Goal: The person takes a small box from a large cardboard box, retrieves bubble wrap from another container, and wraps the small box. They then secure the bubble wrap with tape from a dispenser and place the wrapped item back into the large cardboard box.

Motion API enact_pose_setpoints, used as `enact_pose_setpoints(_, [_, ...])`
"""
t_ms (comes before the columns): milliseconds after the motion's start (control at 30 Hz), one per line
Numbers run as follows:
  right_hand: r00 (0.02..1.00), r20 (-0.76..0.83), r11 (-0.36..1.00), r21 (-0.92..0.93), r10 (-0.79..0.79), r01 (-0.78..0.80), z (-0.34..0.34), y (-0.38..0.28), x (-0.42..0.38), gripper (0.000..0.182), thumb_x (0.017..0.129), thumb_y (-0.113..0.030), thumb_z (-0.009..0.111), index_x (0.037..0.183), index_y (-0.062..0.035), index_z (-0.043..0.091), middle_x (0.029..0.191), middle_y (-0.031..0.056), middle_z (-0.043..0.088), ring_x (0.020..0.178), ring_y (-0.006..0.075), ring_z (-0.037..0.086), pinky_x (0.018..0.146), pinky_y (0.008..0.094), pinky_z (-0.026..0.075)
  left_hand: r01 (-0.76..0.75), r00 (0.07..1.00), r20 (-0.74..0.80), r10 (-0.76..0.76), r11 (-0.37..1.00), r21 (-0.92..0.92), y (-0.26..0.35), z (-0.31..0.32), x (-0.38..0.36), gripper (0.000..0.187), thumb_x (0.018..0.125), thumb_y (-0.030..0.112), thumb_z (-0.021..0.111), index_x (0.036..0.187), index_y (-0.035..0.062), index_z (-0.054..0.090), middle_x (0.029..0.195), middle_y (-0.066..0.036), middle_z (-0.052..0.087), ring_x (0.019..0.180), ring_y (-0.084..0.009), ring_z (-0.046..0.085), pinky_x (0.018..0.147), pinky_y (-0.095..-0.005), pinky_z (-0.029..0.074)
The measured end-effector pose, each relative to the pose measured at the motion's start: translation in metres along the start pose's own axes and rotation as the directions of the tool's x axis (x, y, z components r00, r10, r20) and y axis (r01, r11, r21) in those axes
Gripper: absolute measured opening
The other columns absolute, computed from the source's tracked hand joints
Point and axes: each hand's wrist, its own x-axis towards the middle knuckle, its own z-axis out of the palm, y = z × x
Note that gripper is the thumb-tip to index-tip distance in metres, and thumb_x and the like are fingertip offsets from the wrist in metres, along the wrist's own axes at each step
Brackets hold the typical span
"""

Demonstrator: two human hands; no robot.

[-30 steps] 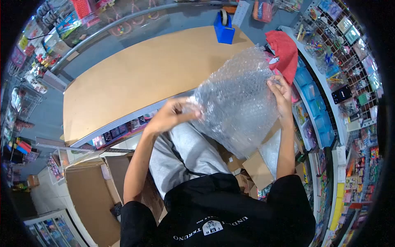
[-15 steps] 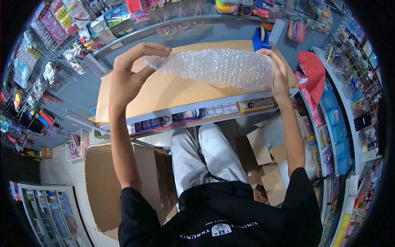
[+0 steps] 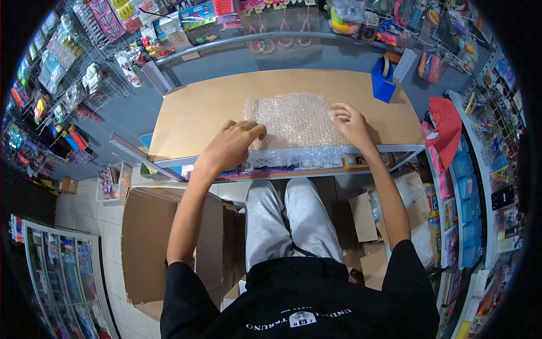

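Note:
A sheet of clear bubble wrap (image 3: 296,118) lies spread on the tan tabletop (image 3: 197,116), its near end hanging over the table's front edge. My left hand (image 3: 234,141) is at the left side of the sheet, its fingers curled down onto that edge; the grip is partly hidden under the hand. At the opposite side, my right hand (image 3: 353,125) pinches the right edge between thumb and fingers.
A blue tape dispenser (image 3: 384,82) stands at the table's back right corner. Red cloth (image 3: 445,130) hangs by the right shelf. Open cardboard boxes (image 3: 149,243) stand beside my legs. Packaged goods hang on racks behind the table.
The bubble wrap has come down from mid-air, where both hands held it stretched sideways, onto the table. My hands have moved lower and closer together. The view has shifted slightly.

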Motion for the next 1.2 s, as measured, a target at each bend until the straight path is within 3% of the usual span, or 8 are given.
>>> enact_pose_setpoints(100, [0.973, -0.131, 0.935, -0.328, -0.191, 0.139, 0.005, -0.027, -0.009, 0.031, 0.093, -0.014, 0.064, 0.123, -0.0037, 0.061, 0.122, 0.0181, 0.063, 0.116, 0.0307, 0.061, 0.101, 0.0395, 0.047, -0.016, 0.966, -0.257, -0.002, 0.998, -0.067, 0.008, 0.001, 0.018, 0.04, 0.079, -0.006, 0.05, 0.116, 0.0067, 0.055, 0.117, -0.015, 0.063, 0.116, -0.0346, 0.058, 0.099, -0.0465, 0.042])
enact_pose_setpoints(133, [0.946, -0.155, 0.873, -0.45, -0.286, 0.19, 0.009, -0.033, -0.01, 0.032, 0.094, -0.015, 0.063, 0.124, -0.0038, 0.06, 0.126, 0.0194, 0.061, 0.12, 0.0337, 0.059, 0.104, 0.0418, 0.045, 0.015, 0.964, -0.26, -0.048, 0.991, -0.13, 0.012, 0.009, 0.026, 0.034, 0.088, 0.002, 0.051, 0.122, 0.007, 0.054, 0.119, -0.017, 0.063, 0.118, -0.035, 0.057, 0.101, -0.0469, 0.041])
enact_pose_setpoints(167, [0.947, -0.105, 0.881, -0.41, -0.302, 0.236, 0.017, -0.037, -0.011, 0.033, 0.094, -0.017, 0.061, 0.124, -0.0039, 0.06, 0.128, 0.0194, 0.059, 0.123, 0.0348, 0.056, 0.106, 0.0429, 0.042, 0.071, 0.967, -0.228, -0.109, 0.983, -0.168, 0.02, 0.018, 0.033, 0.035, 0.098, 0.018, 0.052, 0.131, 0.0085, 0.05, 0.129, -0.018, 0.059, 0.125, -0.035, 0.054, 0.107, -0.0495, 0.037])
enact_pose_setpoints(233, [0.941, -0.004, 0.892, -0.318, -0.339, 0.32, 0.034, -0.045, -0.012, 0.034, 0.096, -0.021, 0.059, 0.125, -0.0041, 0.059, 0.132, 0.0195, 0.056, 0.129, 0.0369, 0.049, 0.111, 0.0452, 0.037, 0.095, 0.974, -0.192, -0.123, 0.985, -0.146, 0.017, 0.053, 0.052, 0.047, 0.104, 0.035, 0.044, 0.143, 0.0094, 0.044, 0.144, -0.019, 0.05, 0.138, -0.0328, 0.043, 0.114, -0.0533, 0.031])
enact_pose_setpoints(400, [0.923, 0.336, 0.679, -0.635, -0.187, 0.369, 0.065, -0.02, -0.001, 0.061, 0.103, -0.044, 0.043, 0.153, -0.008, 0.037, 0.159, 0.0193, 0.031, 0.147, 0.036, 0.028, 0.122, 0.0437, 0.02, 0.242, 0.953, -0.171, -0.248, 0.969, -0.057, -0.012, 0.11, 0.083, 0.058, 0.103, 0.044, 0.039, 0.153, 0.0148, 0.037, 0.158, -0.012, 0.036, 0.148, -0.0284, 0.03, 0.119, -0.0558, 0.022])
enact_pose_setpoints(567, [0.929, 0.338, 0.683, -0.644, -0.152, 0.345, 0.07, -0.018, 0.027, 0.062, 0.103, -0.047, 0.041, 0.154, -0.0123, 0.036, 0.16, 0.0177, 0.031, 0.148, 0.0348, 0.028, 0.122, 0.0439, 0.019, 0.282, 0.939, -0.2, -0.281, 0.959, -0.021, -0.033, 0.109, 0.096, 0.058, 0.102, 0.047, 0.041, 0.153, 0.0194, 0.04, 0.16, -0.007, 0.036, 0.148, -0.027, 0.031, 0.12, -0.0523, 0.021])
enact_pose_setpoints(800, [0.953, 0.27, 0.676, -0.678, -0.136, 0.288, 0.073, -0.021, 0.019, 0.063, 0.101, -0.049, 0.043, 0.154, -0.0142, 0.036, 0.16, 0.015, 0.031, 0.148, 0.0328, 0.029, 0.122, 0.0444, 0.018, 0.355, 0.894, -0.26, -0.366, 0.931, -0.088, -0.032, 0.109, 0.091, 0.07, 0.096, 0.062, 0.042, 0.152, 0.0201, 0.043, 0.158, -0.019, 0.034, 0.148, -0.035, 0.03, 0.122, -0.049, 0.018])
enact_pose_setpoints(1200, [0.965, 0.226, 0.708, -0.66, -0.136, 0.254, 0.071, -0.018, 0.007, 0.07, 0.099, -0.052, 0.045, 0.152, -0.0076, 0.037, 0.159, 0.0164, 0.033, 0.149, 0.0317, 0.026, 0.123, 0.0453, 0.015, 0.394, 0.885, -0.255, -0.39, 0.919, -0.038, -0.024, 0.104, 0.084, 0.072, 0.094, 0.065, 0.045, 0.153, 0.0225, 0.041, 0.158, -0.024, 0.032, 0.149, -0.0388, 0.027, 0.121, -0.0499, 0.018])
